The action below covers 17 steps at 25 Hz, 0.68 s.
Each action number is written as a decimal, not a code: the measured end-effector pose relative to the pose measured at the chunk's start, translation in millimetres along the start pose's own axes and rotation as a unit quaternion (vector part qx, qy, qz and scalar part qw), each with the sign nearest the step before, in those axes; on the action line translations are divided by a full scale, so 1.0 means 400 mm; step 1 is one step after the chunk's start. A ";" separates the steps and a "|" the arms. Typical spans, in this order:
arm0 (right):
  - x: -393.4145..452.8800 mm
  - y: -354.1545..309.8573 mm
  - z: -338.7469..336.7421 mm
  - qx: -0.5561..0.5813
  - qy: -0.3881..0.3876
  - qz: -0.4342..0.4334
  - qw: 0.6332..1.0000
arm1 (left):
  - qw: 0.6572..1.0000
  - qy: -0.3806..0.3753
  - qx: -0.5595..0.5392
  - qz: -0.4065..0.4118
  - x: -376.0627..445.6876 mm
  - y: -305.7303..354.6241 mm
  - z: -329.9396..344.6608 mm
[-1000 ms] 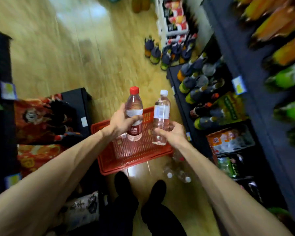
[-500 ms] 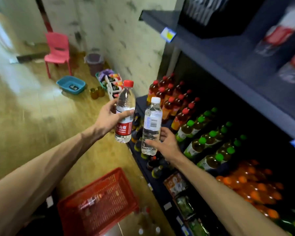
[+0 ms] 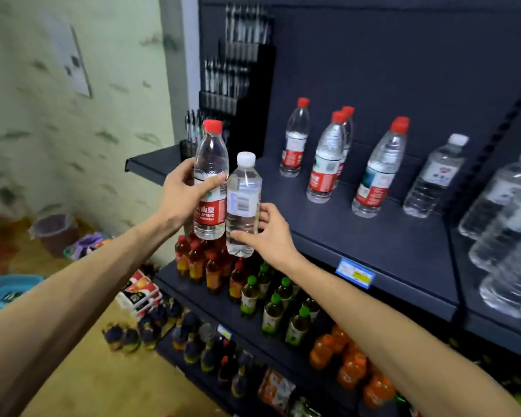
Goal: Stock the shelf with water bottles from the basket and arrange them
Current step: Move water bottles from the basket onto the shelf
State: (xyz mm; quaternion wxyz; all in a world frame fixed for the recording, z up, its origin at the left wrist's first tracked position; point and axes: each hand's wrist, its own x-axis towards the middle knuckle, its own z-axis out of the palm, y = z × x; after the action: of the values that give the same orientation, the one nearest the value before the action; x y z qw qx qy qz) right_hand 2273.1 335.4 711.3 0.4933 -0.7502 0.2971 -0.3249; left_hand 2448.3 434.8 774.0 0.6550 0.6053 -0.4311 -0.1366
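Dark shelving unit (image 3: 388, 236), right half of frame, several tiers; since a second ago the view has swung up from the red basket on the floor (now out of frame) to the water tier, so both bottles have been carried up to shelf height and the placing step is judged next. Water tier, centre right: four red-capped water bottles (image 3: 325, 164) standing upright, one partly hidden behind another, plus one white-capped bottle (image 3: 433, 179) right of them; further large clear bottles at the right edge, blurred, count not clear. Lower tiers, bottom centre: red-capped tea bottles (image 3: 199, 260), green-capped drinks (image 3: 271, 305), orange bottles (image 3: 352, 365), too many and too soft to count. Left hand (image 3: 184, 194), centre frame: fingers and thumb wrapped round the middle of one red-capped, red-labelled bottle (image 3: 211, 182), held upright in the air just off the front left edge of the water tier. Right hand (image 3: 271, 233), just below and right of it: fingers curled round the lower body of one white-capped clear bottle (image 3: 242, 203), upright, touching or nearly touching the first. Held stock: two bottles, neither yet on the shelf. Floor, left edge: one blue basin (image 3: 6, 290), one grey bin (image 3: 54, 230)
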 end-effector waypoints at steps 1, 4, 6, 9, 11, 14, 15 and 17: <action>0.013 -0.016 -0.019 0.000 0.016 -0.001 1.000 | 1.000 -0.008 -0.005 0.012 0.013 0.015 0.013; 0.036 -0.047 -0.083 0.007 0.082 0.006 0.997 | 0.999 -0.037 -0.020 0.028 0.039 0.058 0.060; 0.031 -0.057 -0.136 0.005 0.132 0.005 0.991 | 0.997 -0.064 -0.021 0.042 0.046 0.082 0.107; -0.002 -0.053 -0.234 -0.026 0.208 0.008 0.978 | 0.993 -0.100 -0.035 0.054 0.041 0.112 0.203; -0.038 -0.053 -0.296 -0.074 0.257 0.014 0.964 | 0.990 -0.113 -0.061 0.053 0.035 0.118 0.264; -0.123 -0.048 -0.398 -0.202 0.337 0.047 0.918 | 0.985 -0.145 -0.081 0.051 0.022 0.134 0.360; -0.150 -0.039 -0.432 -0.241 0.354 0.067 0.901 | 0.983 -0.156 -0.086 0.054 0.017 0.136 0.391; -0.188 -0.014 -0.494 -0.282 0.378 0.100 0.876 | 0.979 -0.172 -0.090 0.057 0.005 0.136 0.446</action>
State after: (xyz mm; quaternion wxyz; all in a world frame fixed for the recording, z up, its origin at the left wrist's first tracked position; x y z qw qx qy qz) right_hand 2073.6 287.1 761.6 0.1408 -0.6442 0.6131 -0.4349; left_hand 2300.5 325.3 805.9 0.6294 0.4857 -0.5572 -0.2398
